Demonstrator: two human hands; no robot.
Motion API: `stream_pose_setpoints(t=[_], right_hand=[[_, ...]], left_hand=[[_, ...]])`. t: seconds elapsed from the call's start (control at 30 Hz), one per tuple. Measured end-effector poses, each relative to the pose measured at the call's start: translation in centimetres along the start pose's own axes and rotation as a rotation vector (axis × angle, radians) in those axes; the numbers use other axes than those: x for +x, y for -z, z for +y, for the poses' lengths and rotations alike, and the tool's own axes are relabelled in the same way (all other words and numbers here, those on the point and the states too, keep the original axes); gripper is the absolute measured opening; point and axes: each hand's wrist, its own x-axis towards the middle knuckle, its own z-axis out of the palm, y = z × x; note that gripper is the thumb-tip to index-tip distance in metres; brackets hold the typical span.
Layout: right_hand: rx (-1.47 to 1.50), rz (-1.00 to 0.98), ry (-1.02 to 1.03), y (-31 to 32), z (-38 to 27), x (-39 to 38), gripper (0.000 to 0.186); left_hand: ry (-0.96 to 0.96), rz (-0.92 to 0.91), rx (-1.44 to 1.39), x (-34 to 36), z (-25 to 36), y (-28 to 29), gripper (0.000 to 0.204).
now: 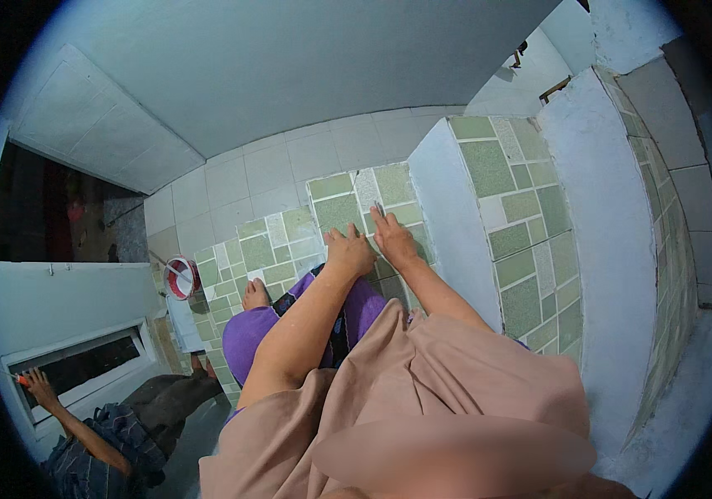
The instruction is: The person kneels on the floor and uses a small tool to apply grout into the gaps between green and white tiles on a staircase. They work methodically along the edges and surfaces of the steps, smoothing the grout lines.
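Both hands (370,245) flat on green tiles (335,212)

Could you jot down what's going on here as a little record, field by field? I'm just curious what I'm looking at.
Place: tiled corner with a green and white tile floor and a white step
Left hand: flat on the floor tiles, empty
Right hand: flat on the tiles beside it, fingers spread
Clothing: purple trousers, one bare foot showing
Nearby: red and white bucket
Other person: lower left, hand at a low window frame
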Motion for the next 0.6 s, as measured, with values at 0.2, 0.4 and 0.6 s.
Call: stream_pose_setpoints(t=[0.2, 0.4, 0.6], right_hand=[[-0.006, 0.179, -0.104, 0.4, 0.4, -1.0, 0.056], [-0.056, 0.373, 0.051, 0.1, 0.2, -3.6, 0.056], [-0.084, 0.430, 0.132, -0.8, 0.1, -5.7, 0.059]], left_hand=[[0.003, 0.000, 0.005, -0.1, 0.0, 0.0, 0.064], [0.009, -0.019, -0.026, -0.2, 0.0, 0.4, 0.062], [0.006, -0.041, -0.078, -0.6, -0.4, 1.1, 0.064]])
